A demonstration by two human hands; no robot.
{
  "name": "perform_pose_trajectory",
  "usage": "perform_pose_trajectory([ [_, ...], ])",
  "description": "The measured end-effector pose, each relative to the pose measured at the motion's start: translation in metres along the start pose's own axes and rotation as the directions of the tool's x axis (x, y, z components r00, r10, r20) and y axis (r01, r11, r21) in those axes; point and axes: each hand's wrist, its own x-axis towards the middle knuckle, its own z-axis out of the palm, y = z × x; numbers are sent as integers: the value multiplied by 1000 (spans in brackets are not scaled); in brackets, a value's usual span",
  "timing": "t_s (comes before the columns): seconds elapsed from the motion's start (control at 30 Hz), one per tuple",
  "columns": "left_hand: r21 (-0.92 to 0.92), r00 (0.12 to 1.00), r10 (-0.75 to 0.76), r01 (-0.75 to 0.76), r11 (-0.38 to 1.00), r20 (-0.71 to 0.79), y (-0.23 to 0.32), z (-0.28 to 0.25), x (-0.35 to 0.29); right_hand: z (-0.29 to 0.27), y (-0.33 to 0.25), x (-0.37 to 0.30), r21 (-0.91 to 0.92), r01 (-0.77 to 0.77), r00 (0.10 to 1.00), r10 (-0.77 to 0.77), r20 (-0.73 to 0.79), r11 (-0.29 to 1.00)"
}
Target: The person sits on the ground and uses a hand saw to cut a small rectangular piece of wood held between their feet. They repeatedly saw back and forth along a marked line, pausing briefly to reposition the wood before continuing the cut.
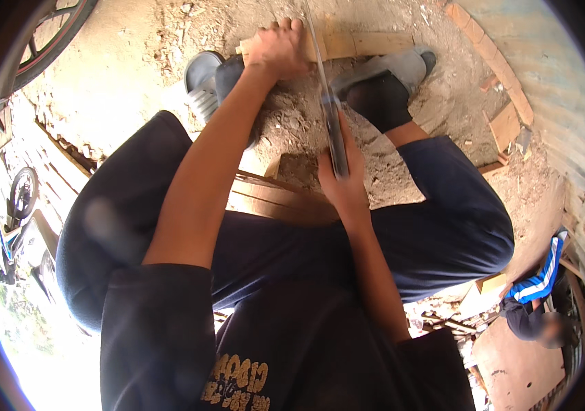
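Observation:
A narrow wooden plank (361, 45) lies crosswise on the dirt at my feet. My left hand (276, 51) is closed over its left part, pressing down with the fingers towards the far edge. My right hand (345, 175) is closed round the dark handle of a handsaw (334, 127). The thin blade, seen nearly edge-on, points away from me and crosses the plank just right of my left hand. Whether its teeth are in the wood is too fine to tell. My right foot's grey sandal (402, 72) rests against the plank; the other sandal (203, 85) is left of my left hand.
I sit low on a wooden seat (272, 198), knees spread. A corrugated metal wall (552, 61) and a row of bricks (487, 51) border the right. A wheel (56, 41) stands far left, a motorcycle (15, 219) behind it. Another person (528, 308) is at the lower right.

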Motion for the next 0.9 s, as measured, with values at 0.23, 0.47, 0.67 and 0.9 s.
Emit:
perform_pose_trajectory([
  [0.23,-35,999,-12,14,999,40,2,-1,3,6,-3,8,-24,53,997,-54,-47,998],
  [0.47,-23,998,-8,10,1000,68,2,1,8,2,-18,44,-16,-25,999,25,20,1000],
  [0.67,11,996,-12,12,1000,92,3,-9,5,-13,3,-10,-45,48,999,-48,-4,998],
  [0.9,-34,1000,4,-3,999,19,4,0,8,-11,-11,56,61,-67,995,62,83,996],
])
